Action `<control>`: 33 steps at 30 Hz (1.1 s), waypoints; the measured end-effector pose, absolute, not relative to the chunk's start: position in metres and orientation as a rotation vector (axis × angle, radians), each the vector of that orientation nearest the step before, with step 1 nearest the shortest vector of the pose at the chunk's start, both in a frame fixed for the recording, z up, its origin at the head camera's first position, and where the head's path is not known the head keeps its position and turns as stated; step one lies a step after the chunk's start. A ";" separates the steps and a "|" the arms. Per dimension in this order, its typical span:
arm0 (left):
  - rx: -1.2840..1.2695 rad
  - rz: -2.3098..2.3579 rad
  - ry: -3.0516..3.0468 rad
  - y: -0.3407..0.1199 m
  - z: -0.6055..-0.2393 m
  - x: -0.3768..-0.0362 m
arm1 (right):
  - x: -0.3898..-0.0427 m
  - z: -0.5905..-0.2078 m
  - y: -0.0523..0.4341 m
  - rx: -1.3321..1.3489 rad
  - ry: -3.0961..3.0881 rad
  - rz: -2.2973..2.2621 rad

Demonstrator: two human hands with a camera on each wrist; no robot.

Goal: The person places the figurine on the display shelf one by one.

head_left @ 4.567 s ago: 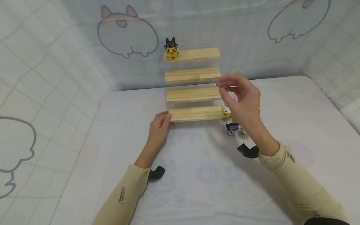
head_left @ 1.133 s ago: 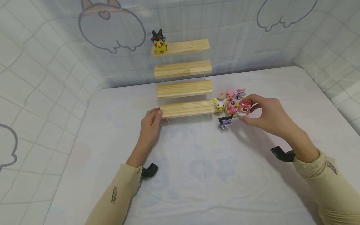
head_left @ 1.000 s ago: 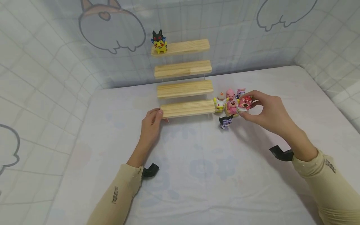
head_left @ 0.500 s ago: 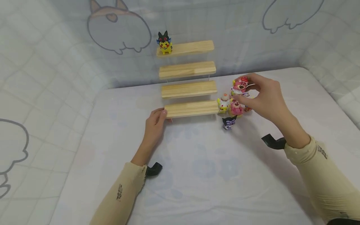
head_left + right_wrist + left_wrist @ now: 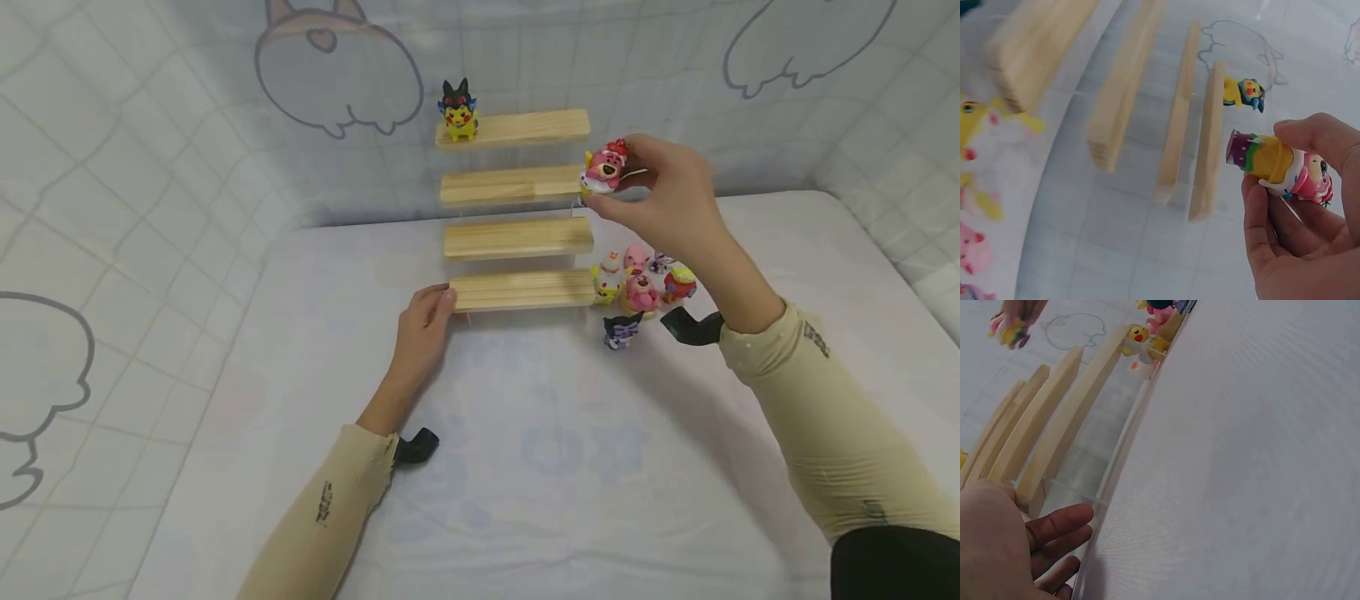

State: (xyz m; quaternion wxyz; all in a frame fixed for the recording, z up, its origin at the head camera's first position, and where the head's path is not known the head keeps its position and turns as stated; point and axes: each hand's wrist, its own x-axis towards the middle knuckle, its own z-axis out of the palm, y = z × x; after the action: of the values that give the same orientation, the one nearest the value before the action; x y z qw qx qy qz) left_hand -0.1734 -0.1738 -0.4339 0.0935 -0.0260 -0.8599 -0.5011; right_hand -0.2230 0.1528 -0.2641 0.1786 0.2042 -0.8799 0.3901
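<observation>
My right hand [image 5: 667,196] pinches a pink bear figurine [image 5: 605,167] with a red strawberry cap, raised beside the right end of the second-highest shelf. The right wrist view shows its yellow cone-like base [image 5: 1269,159] and purple bottom pointing at the shelf ends. My left hand [image 5: 422,329] holds the left end of the lowest shelf of a stepped wooden display stand [image 5: 521,292], thumb on top and fingers [image 5: 1063,522] reaching under by the clear support. On the top shelf's left end stands a yellow Pikachu figurine [image 5: 460,121] with a black eared hood.
Several small figurines cluster right of the lowest shelf, among them a seated pink bear [image 5: 641,293], a black-and-purple figurine [image 5: 621,332] in front and a red-and-yellow one [image 5: 679,285]. Behind the stand hangs a tile-patterned cloth backdrop [image 5: 652,67].
My right hand has picked the strawberry-capped bear from the cluster and carried it up and left to the second-highest shelf's right end. My left hand stays on the stand; the head view shifts slightly.
</observation>
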 end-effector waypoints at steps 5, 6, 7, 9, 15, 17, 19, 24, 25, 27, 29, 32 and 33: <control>-0.085 -1.489 -2.548 -0.173 -0.433 -0.175 | -0.246 -0.249 0.135 0.607 -2.493 1.087; -0.089 -1.492 -2.546 -0.173 -0.433 -0.175 | -0.251 -0.246 0.132 0.613 -2.494 1.082; -0.093 -1.495 -2.544 -0.173 -0.433 -0.175 | -0.255 -0.242 0.129 0.617 -2.502 1.066; -0.097 -1.497 -2.539 -0.173 -0.434 -0.176 | -0.264 -0.234 0.123 0.639 -2.509 1.022; -0.090 -1.484 -2.526 -0.172 -0.435 -0.177 | -0.283 -0.217 0.107 0.660 -2.537 0.975; -0.092 -1.479 -2.522 -0.172 -0.435 -0.178 | -0.289 -0.215 0.103 0.650 -2.552 0.981; -0.093 -1.479 -2.518 -0.172 -0.436 -0.178 | -0.294 -0.213 0.099 0.642 -2.560 1.002; -0.103 -1.489 -2.513 -0.171 -0.438 -0.177 | -0.308 -0.211 0.089 0.615 -2.571 1.102; -0.108 -1.492 -2.510 -0.171 -0.439 -0.177 | -0.310 -0.211 0.087 0.612 -2.569 1.118; -0.116 -1.497 -2.502 -0.170 -0.440 -0.178 | -0.315 -0.212 0.084 0.602 -2.568 1.150; -0.120 -1.497 -2.499 -0.170 -0.440 -0.178 | -0.319 -0.216 0.081 0.607 -2.569 1.175; -0.133 -1.494 -2.502 -0.169 -0.439 -0.178 | -0.323 -0.225 0.078 0.616 -2.581 1.196; -0.134 -1.492 -2.507 -0.168 -0.439 -0.177 | -0.324 -0.228 0.078 0.621 -2.579 1.201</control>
State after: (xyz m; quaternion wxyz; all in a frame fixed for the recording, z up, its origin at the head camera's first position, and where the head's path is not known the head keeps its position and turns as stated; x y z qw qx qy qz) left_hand -0.1771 -0.1682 -0.4388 0.1103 -0.0457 -0.8531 -0.5078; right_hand -0.3240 0.0777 -0.2276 0.1146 0.2119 -0.8799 0.4096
